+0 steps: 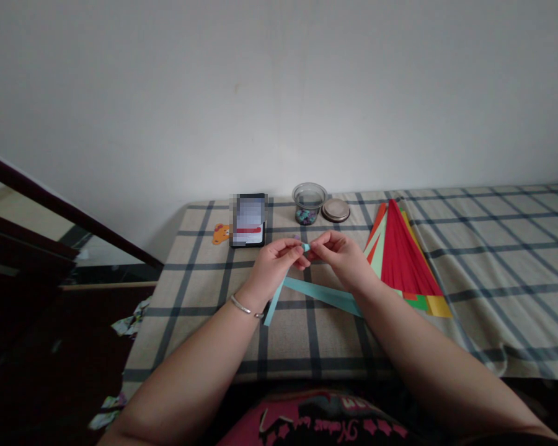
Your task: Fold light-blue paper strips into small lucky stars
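My left hand and my right hand meet over the middle of the checked cloth, fingers pinched together on the end of a light blue paper strip. The strip's small folded tip shows between my fingertips. One length of it runs down to the left under my left wrist, and another lies flat toward my right forearm. A thin bracelet circles my left wrist.
A fan of red, green, yellow and orange paper strips lies right of my hands. Behind stand a clear plastic cup with small coloured pieces, its round lid, a phone and an orange bear sticker. The table's left edge drops to a dark floor.
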`<state>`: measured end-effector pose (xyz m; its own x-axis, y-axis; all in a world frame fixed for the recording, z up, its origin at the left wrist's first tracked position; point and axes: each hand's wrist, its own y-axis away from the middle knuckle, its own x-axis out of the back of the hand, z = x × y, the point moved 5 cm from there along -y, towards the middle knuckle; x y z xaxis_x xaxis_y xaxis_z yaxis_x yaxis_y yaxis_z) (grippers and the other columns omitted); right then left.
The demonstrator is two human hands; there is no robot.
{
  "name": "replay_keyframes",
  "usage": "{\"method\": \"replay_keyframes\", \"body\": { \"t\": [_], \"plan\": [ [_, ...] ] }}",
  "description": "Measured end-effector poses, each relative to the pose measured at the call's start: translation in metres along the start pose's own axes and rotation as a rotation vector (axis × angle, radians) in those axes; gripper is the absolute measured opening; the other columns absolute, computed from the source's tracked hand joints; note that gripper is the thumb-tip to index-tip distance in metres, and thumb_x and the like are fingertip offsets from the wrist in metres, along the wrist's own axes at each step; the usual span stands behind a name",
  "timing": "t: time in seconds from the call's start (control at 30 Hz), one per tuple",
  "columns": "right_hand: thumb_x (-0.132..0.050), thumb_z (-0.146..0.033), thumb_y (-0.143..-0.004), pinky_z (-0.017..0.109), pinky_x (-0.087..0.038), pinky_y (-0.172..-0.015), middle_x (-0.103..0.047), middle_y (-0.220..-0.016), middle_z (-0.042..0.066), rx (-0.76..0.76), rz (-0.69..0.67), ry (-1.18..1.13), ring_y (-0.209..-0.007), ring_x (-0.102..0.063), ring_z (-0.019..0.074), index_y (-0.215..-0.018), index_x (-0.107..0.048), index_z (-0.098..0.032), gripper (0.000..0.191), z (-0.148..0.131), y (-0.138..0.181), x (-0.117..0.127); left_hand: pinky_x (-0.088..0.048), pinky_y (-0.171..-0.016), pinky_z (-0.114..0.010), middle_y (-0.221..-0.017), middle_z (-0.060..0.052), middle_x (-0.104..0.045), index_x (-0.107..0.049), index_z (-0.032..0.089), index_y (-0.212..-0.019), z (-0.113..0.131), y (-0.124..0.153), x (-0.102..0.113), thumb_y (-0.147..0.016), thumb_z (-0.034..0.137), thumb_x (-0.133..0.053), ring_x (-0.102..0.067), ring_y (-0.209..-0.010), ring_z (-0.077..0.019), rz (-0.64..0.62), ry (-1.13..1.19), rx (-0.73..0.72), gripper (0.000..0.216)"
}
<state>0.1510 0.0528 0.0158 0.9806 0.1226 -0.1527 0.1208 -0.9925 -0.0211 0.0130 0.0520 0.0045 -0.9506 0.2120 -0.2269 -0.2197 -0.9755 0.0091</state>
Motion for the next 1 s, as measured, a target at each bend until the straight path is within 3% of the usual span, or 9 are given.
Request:
{"method": "replay_keyframes", "body": {
  "t": [0.1,0.3,0.67,1.0],
  "plan": [
    [-0.079,-0.054,-0.059,0.028,-0.051,-0.061,-0.064,-0.06,-0.002,0.02,0.024,0.009,-0.057,-0.06,0.0119,-0.064,-0.056,-0.02,0.041,-0.0006,0.0001,0.0003,-0.051,-0.06,-0.025,-0.059,0.0,-0.065,-0.064,0.015,-0.09,0.003,0.0025,0.0001,-0.077,0.04,-0.069,-0.063,-0.057,-0.0122,-0.009,-0.082,-0.04,0.029],
    [-0.077,-0.052,-0.062,0.029,-0.051,-0.063,-0.063,-0.063,-0.002,0.075,0.017,0.082,-0.06,-0.06,0.0126,-0.066,-0.055,-0.02,0.039,-0.0003,0.0009,-0.0026,-0.053,-0.064,-0.025,-0.077,-0.001,-0.065,-0.063,0.017,-0.093,0.0056,0.0077,-0.0015,-0.076,0.038,-0.07,-0.062,-0.065,-0.012,-0.006,-0.233,-0.176,0.028],
    [-0.078,-0.05,-0.063,0.027,-0.052,-0.065,-0.064,-0.063,-0.002,0.038,-0.032,-0.003,-0.061,-0.064,0.0116,-0.066,-0.054,-0.019,0.04,0.0037,0.0007,-0.0055,-0.053,-0.062,-0.024,-0.073,-0.001,-0.066,-0.065,0.014,-0.083,0.0061,0.0035,-0.0012,-0.075,0.039,-0.07,-0.06,-0.062,-0.0105,0.033,-0.085,-0.124,0.026],
    [-0.081,-0.048,-0.059,0.026,-0.052,-0.064,-0.066,-0.061,-0.003,-0.029,-0.061,-0.059,-0.06,-0.064,0.0106,-0.067,-0.057,-0.018,0.039,0.0069,-0.0025,-0.0077,-0.055,-0.064,-0.025,-0.077,-0.004,-0.069,-0.067,0.015,-0.09,0.0103,0.0044,-0.0001,-0.078,0.036,-0.068,-0.063,-0.065,-0.0118,0.028,-0.187,-0.188,0.024]
  ]
}}
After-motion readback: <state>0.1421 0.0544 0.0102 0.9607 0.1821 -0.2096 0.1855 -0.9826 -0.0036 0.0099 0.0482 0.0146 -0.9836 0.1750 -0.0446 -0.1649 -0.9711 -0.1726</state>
